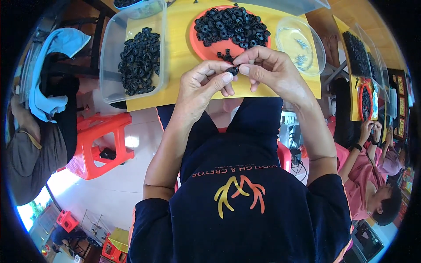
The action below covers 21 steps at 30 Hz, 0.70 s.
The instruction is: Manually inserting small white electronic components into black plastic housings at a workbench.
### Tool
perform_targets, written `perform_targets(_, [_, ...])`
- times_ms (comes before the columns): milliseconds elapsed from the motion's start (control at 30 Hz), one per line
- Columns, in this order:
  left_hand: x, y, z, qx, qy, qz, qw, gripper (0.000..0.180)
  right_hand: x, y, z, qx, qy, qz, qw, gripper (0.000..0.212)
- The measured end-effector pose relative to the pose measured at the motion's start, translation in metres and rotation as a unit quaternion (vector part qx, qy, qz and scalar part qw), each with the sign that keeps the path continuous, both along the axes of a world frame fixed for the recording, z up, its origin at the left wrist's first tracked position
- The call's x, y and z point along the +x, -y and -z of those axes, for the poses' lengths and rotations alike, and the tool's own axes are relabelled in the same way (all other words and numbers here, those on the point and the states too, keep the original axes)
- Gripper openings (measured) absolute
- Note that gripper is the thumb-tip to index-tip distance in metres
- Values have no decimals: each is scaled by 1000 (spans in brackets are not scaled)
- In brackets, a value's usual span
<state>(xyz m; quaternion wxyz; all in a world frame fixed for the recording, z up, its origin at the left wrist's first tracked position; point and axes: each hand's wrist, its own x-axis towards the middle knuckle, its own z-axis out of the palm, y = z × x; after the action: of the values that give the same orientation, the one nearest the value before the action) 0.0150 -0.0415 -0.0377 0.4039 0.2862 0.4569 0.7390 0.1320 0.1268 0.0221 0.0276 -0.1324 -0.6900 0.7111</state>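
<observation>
Both hands meet over the near edge of the yellow board. My left hand pinches a small black plastic piece between thumb and fingers. On the piece's other side, my right hand is closed, thumb and forefinger pressed together at it; anything finer between those fingertips is too small to make out. Just beyond the fingers, a few loose black pieces lie at the near part of a round red plate. A heap of similar black pieces covers that plate.
A clear plastic bin holding many black pieces stands left. On the right, a shallow clear round tray contains small thin silvery parts. A red stool stands at left. Co-workers sit on both sides, one in a pink shirt.
</observation>
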Motion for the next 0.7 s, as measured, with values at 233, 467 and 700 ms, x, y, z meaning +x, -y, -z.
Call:
perform_targets(233, [1, 1, -3, -30, -12, 1, 999, 17, 2, 6, -1, 100, -21, 20, 995, 15])
perform_targets(467, [4, 0, -5, -46, -45, -16, 998, 14, 2, 11, -1, 196, -6, 26, 980, 14])
perform_targets(700, [2, -1, -7, -63, -81, -22, 994, 14, -1, 11, 0, 144, 9, 49, 988, 13])
